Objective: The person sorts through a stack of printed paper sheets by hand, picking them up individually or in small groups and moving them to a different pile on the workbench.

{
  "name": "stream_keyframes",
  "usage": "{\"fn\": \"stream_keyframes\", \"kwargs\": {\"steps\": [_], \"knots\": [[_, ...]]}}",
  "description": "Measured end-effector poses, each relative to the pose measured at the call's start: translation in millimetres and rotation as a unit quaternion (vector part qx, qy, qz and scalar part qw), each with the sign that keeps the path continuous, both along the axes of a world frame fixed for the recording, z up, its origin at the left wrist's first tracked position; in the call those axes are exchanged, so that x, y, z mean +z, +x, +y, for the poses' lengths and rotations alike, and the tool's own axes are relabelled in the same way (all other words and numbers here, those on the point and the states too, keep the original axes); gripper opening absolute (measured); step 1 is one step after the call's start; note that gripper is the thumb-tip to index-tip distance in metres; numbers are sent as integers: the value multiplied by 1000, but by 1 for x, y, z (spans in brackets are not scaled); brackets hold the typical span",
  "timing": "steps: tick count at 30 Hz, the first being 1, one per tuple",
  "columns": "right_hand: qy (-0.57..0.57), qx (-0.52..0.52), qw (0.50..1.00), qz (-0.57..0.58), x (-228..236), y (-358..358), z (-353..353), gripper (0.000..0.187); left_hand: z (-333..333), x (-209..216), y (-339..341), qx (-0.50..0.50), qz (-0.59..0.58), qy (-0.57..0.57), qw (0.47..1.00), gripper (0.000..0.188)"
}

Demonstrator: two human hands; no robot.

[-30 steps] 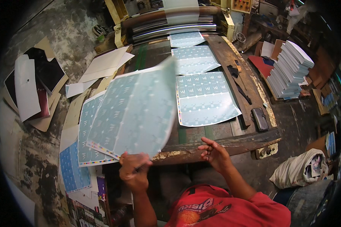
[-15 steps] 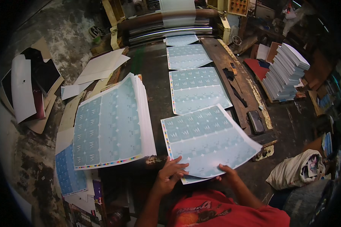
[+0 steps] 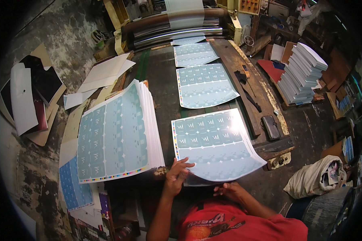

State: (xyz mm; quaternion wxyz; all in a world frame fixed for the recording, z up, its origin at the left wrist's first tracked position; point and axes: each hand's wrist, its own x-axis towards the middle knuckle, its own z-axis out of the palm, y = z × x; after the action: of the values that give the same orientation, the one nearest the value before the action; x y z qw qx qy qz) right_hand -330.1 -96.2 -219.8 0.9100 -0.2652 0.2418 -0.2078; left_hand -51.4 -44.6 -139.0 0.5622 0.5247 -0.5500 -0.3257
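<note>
A printed sheet (image 3: 213, 154), pale blue-green with rows of white line marks, lies over the near edge of the table with its near side curved. My left hand (image 3: 177, 176) grips the sheet's near left corner, fingers on top. Just below the near edge is my right hand (image 3: 231, 190), its fingers apart and slightly bent, with nothing seen in it. Farther along the table, more such sheets (image 3: 207, 88) lie in a row up to the metal rollers (image 3: 179, 36). Left of them rests a thick stack of matching sheets (image 3: 114, 136), its right side raised.
A dark case (image 3: 270, 127) and a black tool (image 3: 249, 94) lie on the table's right side. Beyond stands a tall pile of paper (image 3: 303, 74). A white sack (image 3: 315, 176) sits at right; cardboard and dark sheets (image 3: 32, 94) lie at far left.
My right hand has let go of the near sheet and dropped back to the left. The row of sheets has shifted toward the rollers, leaving a gap before the near sheet.
</note>
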Motion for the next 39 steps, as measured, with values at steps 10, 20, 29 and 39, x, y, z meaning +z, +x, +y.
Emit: {"fn": "stream_keyframes", "kwargs": {"steps": [10,20,29,39], "knots": [[81,-154,983,-54,-35,42,-54,46,-31,7,-12,-18,44,-31,998,34],[80,-234,968,-40,-37,59,-131,47,-40,14,-5,-6,29,-35,999,35],[57,-281,958,0,-51,84,-148,48,-67,9,-1,18,20,-55,998,36],[-74,-118,988,67,-37,75,-96,49,-91,-40,12,63,54,-5,997,30]]}}
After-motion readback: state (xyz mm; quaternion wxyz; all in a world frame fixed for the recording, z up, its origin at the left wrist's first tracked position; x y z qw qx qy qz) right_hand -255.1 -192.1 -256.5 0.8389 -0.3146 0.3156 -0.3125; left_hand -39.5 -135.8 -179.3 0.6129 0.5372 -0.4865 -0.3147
